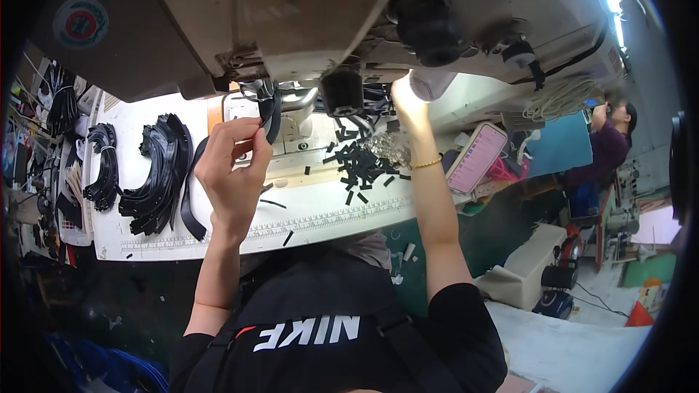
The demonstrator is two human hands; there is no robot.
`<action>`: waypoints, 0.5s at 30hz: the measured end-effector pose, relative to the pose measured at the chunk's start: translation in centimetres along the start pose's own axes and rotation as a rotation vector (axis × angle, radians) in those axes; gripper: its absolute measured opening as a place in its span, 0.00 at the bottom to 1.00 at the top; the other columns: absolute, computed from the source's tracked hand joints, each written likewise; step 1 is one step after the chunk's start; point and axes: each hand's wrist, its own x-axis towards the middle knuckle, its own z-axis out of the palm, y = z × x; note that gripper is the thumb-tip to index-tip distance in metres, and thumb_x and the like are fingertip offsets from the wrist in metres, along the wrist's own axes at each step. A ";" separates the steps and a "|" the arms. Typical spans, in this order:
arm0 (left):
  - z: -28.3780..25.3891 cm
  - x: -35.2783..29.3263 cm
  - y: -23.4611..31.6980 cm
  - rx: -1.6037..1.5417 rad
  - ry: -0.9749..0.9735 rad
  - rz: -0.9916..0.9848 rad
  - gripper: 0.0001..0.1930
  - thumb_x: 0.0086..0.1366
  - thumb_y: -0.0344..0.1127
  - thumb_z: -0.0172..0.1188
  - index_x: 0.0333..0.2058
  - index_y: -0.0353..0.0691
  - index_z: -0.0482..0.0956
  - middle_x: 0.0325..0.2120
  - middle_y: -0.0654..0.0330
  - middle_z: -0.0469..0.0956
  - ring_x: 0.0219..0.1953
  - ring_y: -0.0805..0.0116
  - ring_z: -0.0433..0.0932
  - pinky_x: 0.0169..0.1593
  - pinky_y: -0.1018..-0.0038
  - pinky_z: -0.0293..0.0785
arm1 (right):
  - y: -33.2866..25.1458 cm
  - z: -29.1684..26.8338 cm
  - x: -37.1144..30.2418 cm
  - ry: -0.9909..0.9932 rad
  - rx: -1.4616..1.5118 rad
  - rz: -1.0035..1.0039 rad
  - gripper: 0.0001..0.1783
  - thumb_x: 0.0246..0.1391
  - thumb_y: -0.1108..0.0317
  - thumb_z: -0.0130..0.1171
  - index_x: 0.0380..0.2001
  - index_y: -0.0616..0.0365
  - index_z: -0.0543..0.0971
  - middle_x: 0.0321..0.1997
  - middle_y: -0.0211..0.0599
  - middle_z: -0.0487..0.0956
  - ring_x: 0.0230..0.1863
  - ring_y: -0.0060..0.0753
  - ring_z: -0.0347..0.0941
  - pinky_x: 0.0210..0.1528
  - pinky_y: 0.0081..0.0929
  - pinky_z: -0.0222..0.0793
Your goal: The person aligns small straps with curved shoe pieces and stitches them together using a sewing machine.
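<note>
My left hand (234, 164) pinches a black strap (274, 115) between thumb and fingers, close to the needle area of a sewing machine (284, 7). A black strip (191, 215) hangs down behind that wrist toward the table's front edge; whether it is the same strap is hidden. My right hand (408, 102) reaches in under the machine's arm, at the far side of a heap of short black pieces (360, 164). Bright light washes it out and a pale round part covers some of it, so its fingers do not show.
Bundles of black strips (159, 175) and a smaller tied bundle (103, 164) lie on the white table (320, 229) at left. A phone (477, 158) with a lit screen leans at right, near a coil of pale cord (561, 100). Another person (608, 138) sits at far right.
</note>
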 end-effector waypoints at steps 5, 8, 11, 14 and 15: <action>-0.2 0.0 -0.4 -0.012 0.026 -0.025 0.05 0.54 0.17 0.56 0.30 0.30 0.75 0.31 0.58 0.76 0.31 0.78 0.75 0.36 0.82 0.77 | -2.2 1.6 1.9 0.194 0.740 0.343 0.12 0.54 0.63 0.46 0.19 0.54 0.66 0.15 0.28 0.59 0.19 0.28 0.56 0.25 0.29 0.55; 0.0 0.2 -0.3 -0.011 0.049 0.013 0.07 0.49 0.16 0.59 0.28 0.30 0.75 0.30 0.56 0.77 0.30 0.71 0.78 0.32 0.79 0.79 | -5.6 1.8 1.5 0.208 0.915 0.532 0.17 0.55 0.57 0.42 0.17 0.53 0.63 0.14 0.29 0.56 0.19 0.27 0.53 0.24 0.27 0.51; 0.1 0.4 0.0 -0.020 0.040 0.057 0.06 0.49 0.16 0.60 0.27 0.29 0.75 0.30 0.56 0.77 0.30 0.71 0.78 0.32 0.79 0.79 | -6.5 1.5 0.8 0.140 1.026 0.539 0.17 0.54 0.58 0.40 0.15 0.52 0.60 0.15 0.32 0.54 0.22 0.28 0.51 0.23 0.26 0.46; -0.1 0.2 0.1 0.015 0.007 0.063 0.06 0.48 0.16 0.61 0.27 0.29 0.76 0.31 0.56 0.77 0.30 0.72 0.78 0.34 0.80 0.78 | -6.1 0.6 0.3 -0.068 1.192 0.495 0.13 0.54 0.62 0.39 0.18 0.53 0.62 0.17 0.32 0.56 0.22 0.29 0.52 0.22 0.27 0.47; -0.3 0.2 0.1 0.051 -0.026 0.076 0.06 0.49 0.16 0.60 0.28 0.28 0.76 0.32 0.56 0.76 0.32 0.74 0.77 0.37 0.81 0.78 | -6.4 0.8 0.3 -0.070 1.195 0.498 0.13 0.54 0.62 0.39 0.18 0.53 0.62 0.17 0.32 0.56 0.22 0.29 0.52 0.22 0.27 0.47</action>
